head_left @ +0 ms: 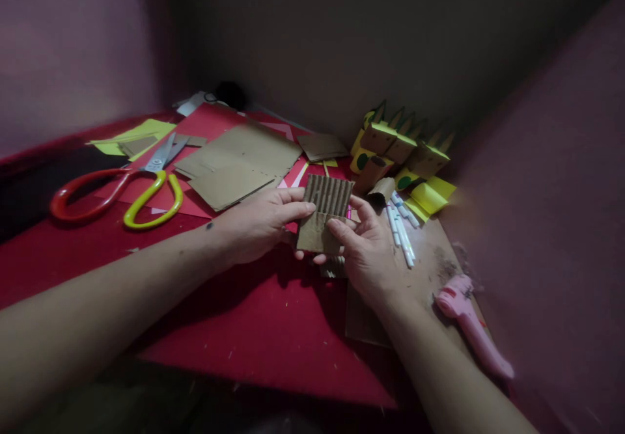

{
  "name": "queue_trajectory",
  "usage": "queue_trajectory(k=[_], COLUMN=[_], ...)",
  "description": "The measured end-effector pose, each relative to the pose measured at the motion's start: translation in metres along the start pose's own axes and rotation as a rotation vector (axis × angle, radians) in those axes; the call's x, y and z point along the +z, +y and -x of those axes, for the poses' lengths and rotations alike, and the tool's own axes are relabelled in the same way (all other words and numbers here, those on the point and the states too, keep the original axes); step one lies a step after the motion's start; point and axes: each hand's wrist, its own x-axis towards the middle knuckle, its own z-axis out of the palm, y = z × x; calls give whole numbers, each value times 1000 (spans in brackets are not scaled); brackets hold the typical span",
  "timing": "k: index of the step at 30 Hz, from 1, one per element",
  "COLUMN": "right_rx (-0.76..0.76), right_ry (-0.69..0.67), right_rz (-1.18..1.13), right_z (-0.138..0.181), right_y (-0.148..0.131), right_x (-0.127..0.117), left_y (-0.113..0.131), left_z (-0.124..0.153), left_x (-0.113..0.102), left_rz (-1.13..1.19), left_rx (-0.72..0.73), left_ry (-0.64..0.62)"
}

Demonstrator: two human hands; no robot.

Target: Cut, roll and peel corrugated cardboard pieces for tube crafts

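Between my two hands is a small piece of corrugated cardboard (322,216). Its far half shows bare ridges, while the near half still has flat brown paper over it. My left hand (273,219) grips the left edge, thumb on top. From the right, my right hand (364,242) pinches it with the thumb pressed on the papered part and fingers underneath. Just below, a ridged scrap (333,267) shows partly under my right hand; whether it lies on the table or is held, I cannot tell.
Scissors (159,161) with red and yellow handles lie left. Cardboard sheets (244,151) and red paper (205,122) spread behind. At right are white sticks (401,229), yellow-and-cardboard figures (403,144) and a pink glue gun (473,323). Red cloth (244,330) covers the table; walls enclose it.
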Motion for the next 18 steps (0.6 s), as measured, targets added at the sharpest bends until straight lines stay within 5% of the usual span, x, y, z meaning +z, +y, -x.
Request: queue_trajectory(k=[11, 15, 18], right_rx=[-143, -154, -199], right_ry=[-22, 69, 142], right_rz=[136, 51, 47], right_z=[10, 5, 4], right_y=[-6, -1, 0], right_x=[1, -3, -2], left_y=[2, 4, 5], left_z=[4, 5, 7], left_x=[0, 5, 7], left_rz=[6, -12, -152], left_rx=[30, 213, 174], left_ry=[54, 141, 154])
